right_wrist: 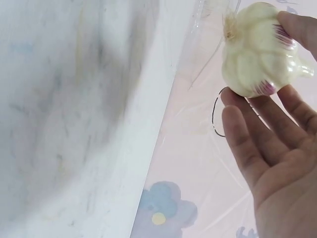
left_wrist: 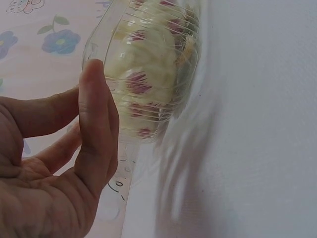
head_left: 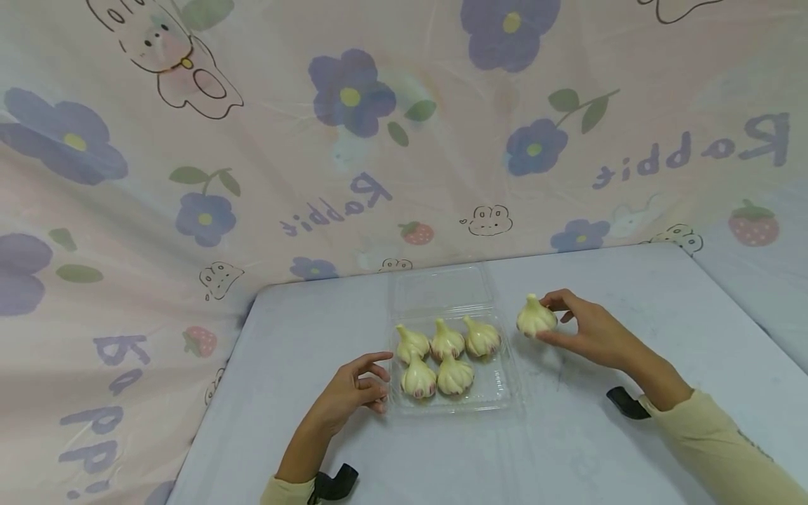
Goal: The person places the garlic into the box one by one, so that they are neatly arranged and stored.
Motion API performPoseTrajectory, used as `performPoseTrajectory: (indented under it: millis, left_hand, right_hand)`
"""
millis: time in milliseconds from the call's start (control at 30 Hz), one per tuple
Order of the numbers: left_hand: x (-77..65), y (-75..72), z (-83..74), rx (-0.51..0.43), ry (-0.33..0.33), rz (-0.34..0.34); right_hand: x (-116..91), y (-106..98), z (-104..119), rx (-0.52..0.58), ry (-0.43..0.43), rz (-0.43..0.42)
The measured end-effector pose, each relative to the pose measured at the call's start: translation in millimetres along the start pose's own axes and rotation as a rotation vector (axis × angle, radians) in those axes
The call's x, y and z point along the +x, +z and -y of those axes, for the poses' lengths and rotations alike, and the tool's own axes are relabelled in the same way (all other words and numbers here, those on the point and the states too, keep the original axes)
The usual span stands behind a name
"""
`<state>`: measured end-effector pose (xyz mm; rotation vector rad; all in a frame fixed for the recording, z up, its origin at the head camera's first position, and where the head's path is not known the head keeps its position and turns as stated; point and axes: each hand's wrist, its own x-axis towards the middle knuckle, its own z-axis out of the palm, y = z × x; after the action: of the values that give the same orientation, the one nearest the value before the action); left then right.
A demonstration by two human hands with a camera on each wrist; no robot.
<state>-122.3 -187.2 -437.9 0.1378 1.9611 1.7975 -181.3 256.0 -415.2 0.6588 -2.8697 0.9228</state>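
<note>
My right hand (head_left: 596, 333) holds a garlic bulb (head_left: 535, 318) between thumb and fingers, to the right of a clear plastic clamshell box (head_left: 495, 400). In the right wrist view the bulb (right_wrist: 260, 54) is pale and glossy with purple streaks, its stem pointing right. Inside the box sit several similar bulbs (head_left: 448, 341), three in the back row and two in front, with bare space at the front right corner. My left hand (head_left: 350, 393) is at the box's left side; its loosely bent fingertips (left_wrist: 93, 74) meet the ribbed wall in the left wrist view.
The box's clear lid (head_left: 442, 287) lies folded back behind it. Everything rests on a white-covered table (head_left: 303, 322). A printed curtain (head_left: 265, 140) with flowers and rabbits rises along the back and left edges. Dark bands (head_left: 337, 482) sit at the wrists.
</note>
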Motion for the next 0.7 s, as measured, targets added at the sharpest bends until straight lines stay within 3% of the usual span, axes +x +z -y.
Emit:
performPoseTrajectory:
  millis: [700]
  left_hand:
    - [-1.0,1.7,-2.1,0.006,-0.002,-0.005]
  right_hand:
    - [-8,10,18,0.026,-0.031,-0.031]
